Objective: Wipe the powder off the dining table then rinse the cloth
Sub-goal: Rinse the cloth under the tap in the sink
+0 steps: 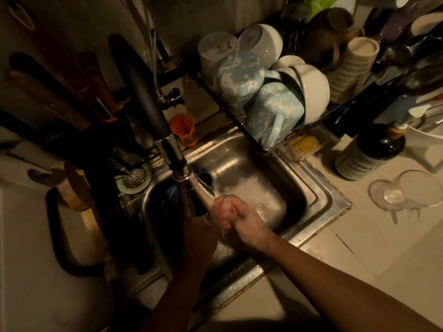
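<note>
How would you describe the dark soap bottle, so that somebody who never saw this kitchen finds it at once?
Start at the steel sink and move to the pale counter on its right. There, just past the front corner of the dish rack and behind a clear glass, stands the bottle. Its dark round body, pump top and white label reading CASTILE set it apart.

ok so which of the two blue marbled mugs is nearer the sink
the front blue mug, tipped at the dish rack corner over the sink; the other blue mug sits behind it, further up
</note>
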The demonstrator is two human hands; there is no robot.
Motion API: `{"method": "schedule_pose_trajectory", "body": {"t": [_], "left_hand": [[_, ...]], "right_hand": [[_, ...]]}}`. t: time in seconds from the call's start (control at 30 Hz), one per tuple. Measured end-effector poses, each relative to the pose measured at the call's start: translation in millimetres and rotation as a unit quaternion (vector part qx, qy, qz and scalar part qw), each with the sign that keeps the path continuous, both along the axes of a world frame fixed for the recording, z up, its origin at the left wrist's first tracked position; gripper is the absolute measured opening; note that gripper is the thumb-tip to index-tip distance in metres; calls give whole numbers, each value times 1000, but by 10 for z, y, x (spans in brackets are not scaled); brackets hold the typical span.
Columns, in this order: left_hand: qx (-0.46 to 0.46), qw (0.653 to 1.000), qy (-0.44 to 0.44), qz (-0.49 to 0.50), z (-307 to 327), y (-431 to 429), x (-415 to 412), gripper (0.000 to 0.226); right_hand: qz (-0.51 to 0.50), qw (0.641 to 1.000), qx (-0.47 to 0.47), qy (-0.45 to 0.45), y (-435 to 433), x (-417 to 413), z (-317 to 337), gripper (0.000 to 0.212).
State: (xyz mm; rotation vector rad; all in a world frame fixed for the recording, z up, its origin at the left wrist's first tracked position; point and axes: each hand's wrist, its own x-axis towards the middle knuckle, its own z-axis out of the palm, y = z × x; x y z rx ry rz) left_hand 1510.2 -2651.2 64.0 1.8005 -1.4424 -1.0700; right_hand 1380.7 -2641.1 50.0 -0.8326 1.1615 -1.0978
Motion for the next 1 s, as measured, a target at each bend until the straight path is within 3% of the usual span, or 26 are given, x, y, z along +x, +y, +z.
{"method": "schedule_pose_trajectory", "body": {"t": [0.07,0.2,0.27,0.33,0.4,0.5,0.57,0.63,0.7,0.77,0.87,1.0], "left_hand": [[-4,1000,-7,9,-18,14,-42,37],[48,994,61,80,40,-19,-96,35],[42,993,84,71,34,-50,-54,43],[43,992,98,72,-209,-95,54,55],[64,988,124,63,-386,-89,145,44],[45,978,201,38,1,-30,40,36],[24,974,225,6,55,-27,18,44],[22,978,206,1,-32,-60,21,63],[55,977,206,-6,-83,-61,35,77],[115,969,218,-33,-80,-8,61,71],[107,967,226,-57,-45,7,82,48],[98,983,140,-63,-141,-98,173,37]], "right_hand": [[-11,1000,-6,1,-3,3,-30,21],[20,999,-2,-42,7,-54,171,27],[65,992,47,-99,-12,-128,272,20],[98,987,67,-106,-60,-172,235,29],[93,989,70,-95,-105,-145,207,35],[57,990,81,-98,-134,-43,161,26],[42,996,71,-40,-92,11,65,22],[25,997,66,18,-27,33,23,41],[13,998,49,23,-1,33,4,45],[11,999,30,15,1,40,90,47],[14,999,8,45,-22,31,135,53],[84,996,21,19,-61,-30,178,48]]}}
